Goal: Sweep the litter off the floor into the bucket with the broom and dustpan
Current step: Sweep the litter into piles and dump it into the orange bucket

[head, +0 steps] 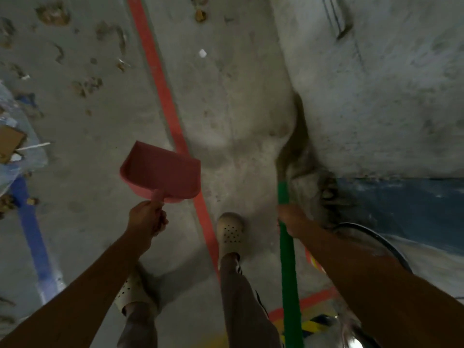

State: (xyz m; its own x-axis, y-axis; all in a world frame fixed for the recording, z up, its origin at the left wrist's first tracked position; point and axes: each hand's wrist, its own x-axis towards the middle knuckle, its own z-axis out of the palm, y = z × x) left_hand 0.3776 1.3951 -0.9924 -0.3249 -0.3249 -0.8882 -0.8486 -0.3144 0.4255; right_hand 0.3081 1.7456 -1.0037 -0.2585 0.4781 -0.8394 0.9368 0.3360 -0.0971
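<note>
My left hand [147, 218] grips the handle of a pink dustpan [163, 170], held above the concrete floor with its open mouth facing away from me. My right hand [292, 218] grips the green handle of the broom [287, 267]; its brown bristles [297, 136] sweep along the foot of a white wall, blurred by motion. A small white scrap of litter [202, 53] lies on the floor ahead. Brown clumps of litter [86, 85] are scattered over the floor at upper left. The rim of a bucket [376, 241] shows under my right forearm.
A red line [160, 79] runs diagonally across the floor, a blue line [31, 229] at the left. A clear bag with cardboard [11, 144] lies at the left edge. The white wall [376, 84] stands at right. My feet in perforated clogs [229, 231] stand below.
</note>
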